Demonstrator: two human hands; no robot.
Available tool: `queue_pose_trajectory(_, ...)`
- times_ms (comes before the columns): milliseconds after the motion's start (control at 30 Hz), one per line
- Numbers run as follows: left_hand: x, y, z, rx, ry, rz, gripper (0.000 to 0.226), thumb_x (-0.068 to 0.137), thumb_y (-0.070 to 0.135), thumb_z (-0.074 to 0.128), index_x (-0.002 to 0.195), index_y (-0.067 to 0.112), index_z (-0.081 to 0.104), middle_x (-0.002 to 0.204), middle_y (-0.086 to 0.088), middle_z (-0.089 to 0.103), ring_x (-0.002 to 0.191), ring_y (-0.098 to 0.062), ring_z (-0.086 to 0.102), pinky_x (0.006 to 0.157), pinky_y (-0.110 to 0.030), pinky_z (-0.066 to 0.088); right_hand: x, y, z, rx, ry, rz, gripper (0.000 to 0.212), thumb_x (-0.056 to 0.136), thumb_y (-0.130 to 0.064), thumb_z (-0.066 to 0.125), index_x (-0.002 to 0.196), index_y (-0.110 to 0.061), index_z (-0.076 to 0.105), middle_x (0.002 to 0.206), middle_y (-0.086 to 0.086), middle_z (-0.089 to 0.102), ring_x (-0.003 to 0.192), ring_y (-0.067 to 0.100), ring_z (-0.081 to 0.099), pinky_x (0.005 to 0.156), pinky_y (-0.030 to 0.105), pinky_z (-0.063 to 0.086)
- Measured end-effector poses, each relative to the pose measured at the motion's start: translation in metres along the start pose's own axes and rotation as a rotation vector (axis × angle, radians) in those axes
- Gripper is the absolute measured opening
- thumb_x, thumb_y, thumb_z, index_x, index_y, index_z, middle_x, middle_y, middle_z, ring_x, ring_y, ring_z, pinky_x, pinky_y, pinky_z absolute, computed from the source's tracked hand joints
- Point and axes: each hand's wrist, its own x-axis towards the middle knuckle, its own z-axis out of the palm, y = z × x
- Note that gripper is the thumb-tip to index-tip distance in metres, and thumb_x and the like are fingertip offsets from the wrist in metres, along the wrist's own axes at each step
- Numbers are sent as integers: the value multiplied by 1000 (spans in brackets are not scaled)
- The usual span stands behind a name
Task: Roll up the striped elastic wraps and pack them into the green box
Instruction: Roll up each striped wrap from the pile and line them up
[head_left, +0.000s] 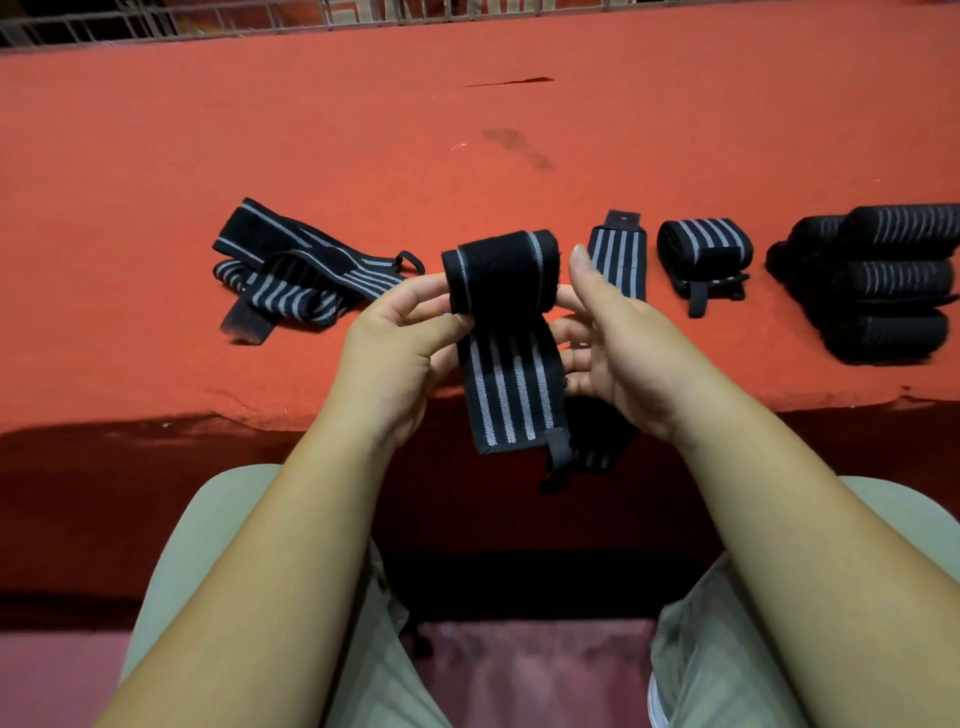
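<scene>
Pinches the left end of a half-rolled striped wrap (501, 270) between thumb and fingers of the left hand (400, 338), up over the near table edge. Props the roll's right end on loosely curved fingertips of the right hand (608, 332), thumb lifted clear. Keeps both hands close together, roll between them. Leaves a striped tail (511, 395) hanging toward the lap, not yet wound in.

Just beyond the right hand, on the red table (467, 130): one flat wrap (618, 249), then a finished roll (704, 249), then a pile of rolls (883, 291) at far right. To the left, a tangle of loose wraps (291, 270) awaiting rolling.

Shows no green box anywhere; packing apparently not begun, rolling judged past halfway.
</scene>
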Motion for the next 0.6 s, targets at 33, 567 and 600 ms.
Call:
queue_pose_trajectory(33, 0, 0, 0, -3, 1, 3, 37, 94, -8, 72, 129, 3, 72, 125, -18, 77, 116, -37, 76, 103, -53, 60, -1, -1, -1, -20, -18, 4, 74, 96, -82, 47, 136, -25, 73, 92, 0, 72, 79, 17, 70, 71, 34, 59)
queue_pose_trajectory(567, -12, 4, 15, 112, 46, 40, 39, 101, 12, 76, 139, 15, 72, 125, -3, 80, 119, -18, 75, 106, -40, 59, -3, 3, 5, 6, 75, -47, 39, 109, -46, 57, 109, -20, 86, 118, 7, 81, 115, 28, 76, 112, 57, 54)
queue_pose_trajectory(600, -12, 5, 16, 124, 50, 29, 37, 102, 14, 74, 139, 17, 72, 124, -1, 80, 117, -15, 76, 104, -38, 60, -3, 3, 5, -11, 81, -47, 36, 108, -47, 57, 108, -24, 86, 117, 6, 82, 115, 27, 77, 113, 58, 52)
